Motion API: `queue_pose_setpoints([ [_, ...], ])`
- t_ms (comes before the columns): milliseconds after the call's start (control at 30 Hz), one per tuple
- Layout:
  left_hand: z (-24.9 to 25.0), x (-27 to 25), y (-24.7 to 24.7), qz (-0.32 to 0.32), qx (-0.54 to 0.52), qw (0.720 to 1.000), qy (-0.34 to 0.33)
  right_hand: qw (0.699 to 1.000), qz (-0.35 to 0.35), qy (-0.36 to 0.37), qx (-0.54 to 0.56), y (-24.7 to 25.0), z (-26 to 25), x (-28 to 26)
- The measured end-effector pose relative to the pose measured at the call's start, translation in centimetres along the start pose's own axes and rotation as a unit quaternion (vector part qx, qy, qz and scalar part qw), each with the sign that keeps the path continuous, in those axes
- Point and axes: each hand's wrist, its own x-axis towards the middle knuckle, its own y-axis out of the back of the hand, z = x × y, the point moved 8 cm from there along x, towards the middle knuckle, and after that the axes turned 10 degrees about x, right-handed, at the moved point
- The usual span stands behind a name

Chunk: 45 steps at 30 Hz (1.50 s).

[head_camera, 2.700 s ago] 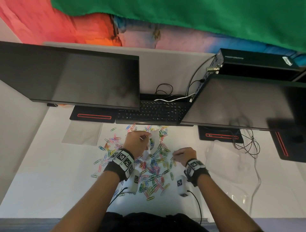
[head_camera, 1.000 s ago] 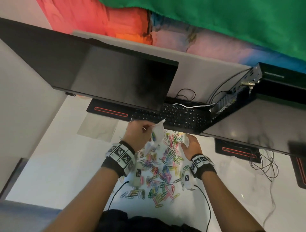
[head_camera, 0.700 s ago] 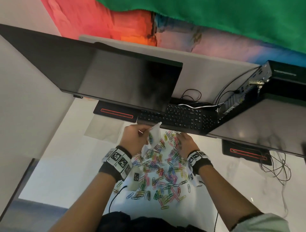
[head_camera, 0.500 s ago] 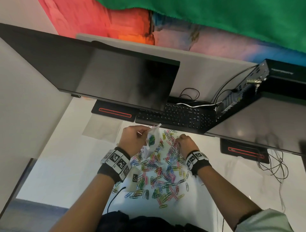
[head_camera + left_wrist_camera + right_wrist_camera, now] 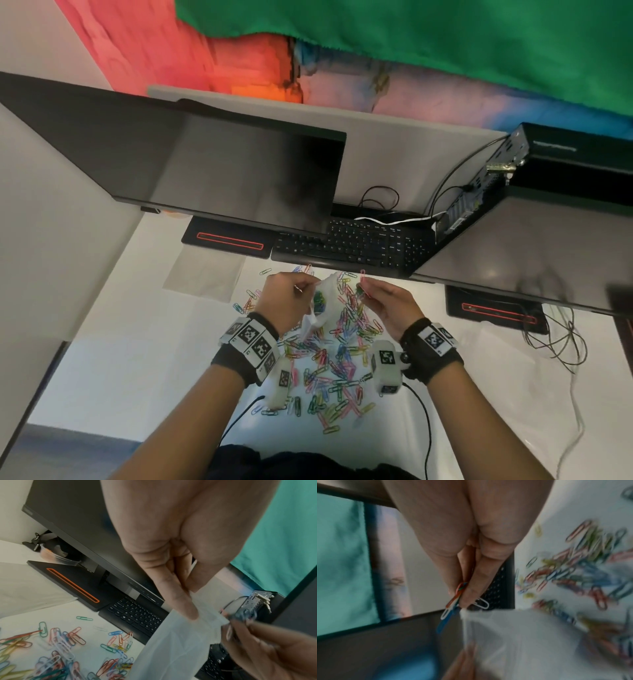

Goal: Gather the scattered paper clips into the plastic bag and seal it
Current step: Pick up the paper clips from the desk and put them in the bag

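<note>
My left hand (image 5: 291,301) pinches the top edge of a clear plastic bag (image 5: 322,305) and holds it up above the desk; some clips show inside it. In the left wrist view, thumb and fingers (image 5: 185,601) squeeze the bag's (image 5: 178,645) rim. My right hand (image 5: 383,301) pinches a small bunch of coloured paper clips (image 5: 453,601) right beside the bag's (image 5: 513,639) mouth. Many coloured paper clips (image 5: 335,363) lie scattered on the white desk (image 5: 137,359) below both hands.
A black keyboard (image 5: 352,246) lies just beyond the clips, under two dark monitors (image 5: 205,171) (image 5: 534,253). Black stands with red slots (image 5: 226,236) (image 5: 496,311) sit left and right. Loose cables (image 5: 555,339) trail at right. A clear sheet (image 5: 205,274) lies at left.
My right hand picked clips off the pile near the keyboard and lifted them toward the bag's mouth. My left hand kept holding the bag up.
</note>
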Motion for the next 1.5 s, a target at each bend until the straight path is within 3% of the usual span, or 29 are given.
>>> queue_pose_setpoints([
  [100,0.9,0.1,-0.9,-0.011,0.004,1.0,-0.011,0.998,-0.033,0.057,-0.002,-2.9,-0.4,-1.8],
  [167,1.7,0.0,-1.5,-0.012,-0.003,1.0,-0.012,0.977,-0.007,0.167,-0.13,-3.8,-1.0,-2.5],
  [233,2.1,0.1,-1.9,-0.013,-0.023,1.0,0.003,0.925,0.013,0.273,-0.265,-4.6,-1.3,-3.2],
  [300,2.3,0.4,-2.1,-0.014,-0.026,0.999,0.013,0.858,0.005,0.333,-0.392,-5.8,-0.9,-3.9],
  [367,2.6,0.7,-2.5,-0.019,-0.015,1.0,0.001,0.801,-0.004,0.344,-0.49,-6.4,-0.2,-4.2],
  [400,2.8,0.7,-2.8,-0.024,-0.008,1.0,-0.007,0.788,-0.005,0.336,-0.516,-6.4,0.0,-4.2],
  [633,3.0,0.1,-3.5,-0.045,0.019,0.999,-0.012,0.736,-0.017,0.278,-0.617,-6.4,-0.5,-4.0],
  [867,2.8,0.0,-3.5,-0.041,0.016,0.999,-0.016,0.762,-0.069,0.216,-0.606,-6.5,0.4,-3.0],
  [967,2.5,0.2,-3.3,-0.037,0.014,0.999,-0.012,0.761,-0.056,0.221,-0.608,-6.0,-0.1,-2.8],
  [1033,2.3,0.2,-2.9,-0.026,0.005,1.0,-0.011,0.768,-0.083,0.236,-0.589,-6.2,-0.3,-2.9],
  [1133,2.1,0.2,-1.9,-0.01,-0.016,1.0,-0.01,0.852,-0.121,0.242,-0.448,-5.7,-1.6,-3.3],
  [1167,1.8,0.3,-1.5,-0.008,-0.023,1.0,-0.004,0.88,-0.103,0.246,-0.392,-4.9,-2.4,-3.2],
  [1233,1.1,0.3,-0.6,0.003,-0.031,0.999,0.008,0.907,-0.031,0.252,-0.336,-1.9,-3.2,-2.0],
  [1300,0.5,0.3,0.2,0.014,-0.043,0.999,0.016,0.883,0.062,0.232,-0.403,2.1,-2.6,0.1],
  [1367,0.0,0.1,1.1,0.024,-0.039,0.999,0.021,0.812,0.107,0.165,-0.55,5.4,-0.9,2.3],
  [1433,-0.4,-0.3,1.8,0.029,-0.029,0.999,0.026,0.767,0.083,0.101,-0.628,7.1,1.4,3.7],
  [1500,-1.2,-0.6,2.3,0.035,-0.043,0.998,0.037,0.737,0.043,0.087,-0.669,7.0,3.1,4.3],
])
